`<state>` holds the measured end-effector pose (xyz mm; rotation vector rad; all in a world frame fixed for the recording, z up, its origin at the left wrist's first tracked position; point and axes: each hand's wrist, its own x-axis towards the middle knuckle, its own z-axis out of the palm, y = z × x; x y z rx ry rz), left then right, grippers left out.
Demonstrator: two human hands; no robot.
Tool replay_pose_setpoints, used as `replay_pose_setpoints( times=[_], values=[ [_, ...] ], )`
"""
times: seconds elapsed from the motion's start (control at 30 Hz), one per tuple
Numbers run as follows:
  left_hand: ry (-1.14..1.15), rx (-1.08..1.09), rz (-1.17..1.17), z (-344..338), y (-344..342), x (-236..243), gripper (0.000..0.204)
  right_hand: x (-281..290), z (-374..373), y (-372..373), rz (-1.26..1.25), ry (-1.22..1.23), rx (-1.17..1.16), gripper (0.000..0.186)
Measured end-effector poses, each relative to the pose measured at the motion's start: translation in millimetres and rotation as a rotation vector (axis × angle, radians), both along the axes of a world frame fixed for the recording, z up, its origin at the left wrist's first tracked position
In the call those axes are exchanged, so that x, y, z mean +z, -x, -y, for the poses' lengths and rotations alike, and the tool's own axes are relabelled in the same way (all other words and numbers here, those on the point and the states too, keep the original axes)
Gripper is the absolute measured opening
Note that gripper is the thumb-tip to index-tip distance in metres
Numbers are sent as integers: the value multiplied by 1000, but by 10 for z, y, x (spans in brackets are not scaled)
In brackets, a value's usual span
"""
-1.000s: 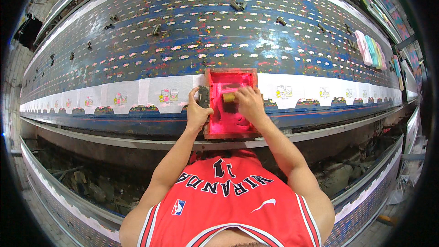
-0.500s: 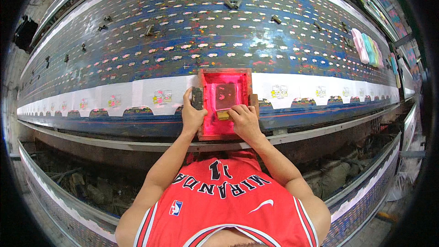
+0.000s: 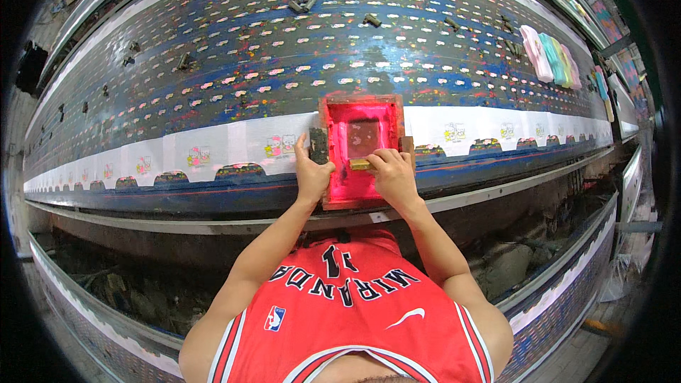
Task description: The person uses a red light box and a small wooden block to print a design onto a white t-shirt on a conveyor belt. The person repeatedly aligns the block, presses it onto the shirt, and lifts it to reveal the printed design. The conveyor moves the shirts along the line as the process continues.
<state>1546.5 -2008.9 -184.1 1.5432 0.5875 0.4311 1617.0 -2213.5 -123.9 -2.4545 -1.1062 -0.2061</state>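
My left hand (image 3: pixel 312 176) is curled around the dark block (image 3: pixel 318 143) on the left side of a wooden screen frame (image 3: pixel 361 102) coated in bright pink ink. My right hand (image 3: pixel 394 180) pinches a small yellowish squeegee (image 3: pixel 359 164) inside the frame, toward its near half. Beyond the squeegee is a darker rectangular screen area (image 3: pixel 363 135). The frame lies across a white fabric strip (image 3: pixel 248 138) bearing small pink and yellow cartoon prints, which continue on both sides of it.
The long dark-blue table (image 3: pixel 241 42) is speckled with paint and white marks. Several small dark metal pieces (image 3: pixel 301 5) lie on it. A pastel stack of cloth (image 3: pixel 539 55) is at the right. A metal rail (image 3: pixel 461 198) runs along the near edge, above a dirty trough.
My right hand and squeegee have moved toward the frame's near half, uncovering the dark screen area. The frame appears slightly further left against the prints. The view has shifted a little.
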Motion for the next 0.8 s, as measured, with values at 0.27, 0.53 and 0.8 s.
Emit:
replay_pose_setpoints(
  times=[0.27, 0.53, 0.8],
  values=[
    [-159, 23, -128, 423, -199, -89, 91, -230, 537, -281, -60, -17, 67, 25],
    [-126, 41, -183, 373, -203, 43, 90, -256, 593, -328, -121, -11, 129, 34],
    [-168, 47, -184, 378, -214, -68, 89, -232, 578, -321, -101, 10, 133, 33]
  ],
)
